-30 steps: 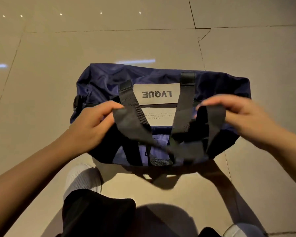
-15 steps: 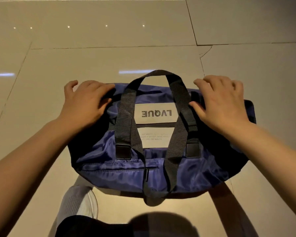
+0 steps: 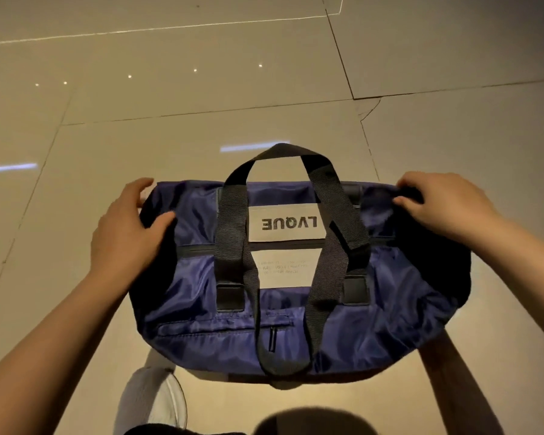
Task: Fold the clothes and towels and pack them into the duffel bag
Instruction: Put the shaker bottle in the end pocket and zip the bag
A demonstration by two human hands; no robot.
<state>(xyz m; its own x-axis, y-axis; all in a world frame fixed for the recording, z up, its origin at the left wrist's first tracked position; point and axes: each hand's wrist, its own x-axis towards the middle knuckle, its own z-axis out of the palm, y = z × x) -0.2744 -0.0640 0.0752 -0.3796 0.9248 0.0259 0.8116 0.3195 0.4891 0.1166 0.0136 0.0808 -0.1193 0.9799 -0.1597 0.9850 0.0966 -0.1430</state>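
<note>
A navy blue duffel bag [image 3: 195, 296] lies flat on the tiled floor in front of me, its white LVQUE label facing up and upside down to me. Its two black webbing handles [image 3: 233, 233] lie spread, one looped past the far edge, one toward me. My left hand [image 3: 124, 233] grips the bag's far left corner, thumb on top and fingers wrapped round the edge. My right hand [image 3: 437, 205] pinches the fabric at the far right corner. The central zipper looks closed. No clothes or towels are in view.
Glossy beige floor tiles [image 3: 170, 89] with dark grout lines and light reflections surround the bag. My white shoe [image 3: 164, 403] and a dark trouser leg [image 3: 157, 430] sit just below the bag's near edge.
Both hands let go of the handles, laid the bag flat, then slid outward from beside the handles to the bag's two far corners. The view tilted up slightly.
</note>
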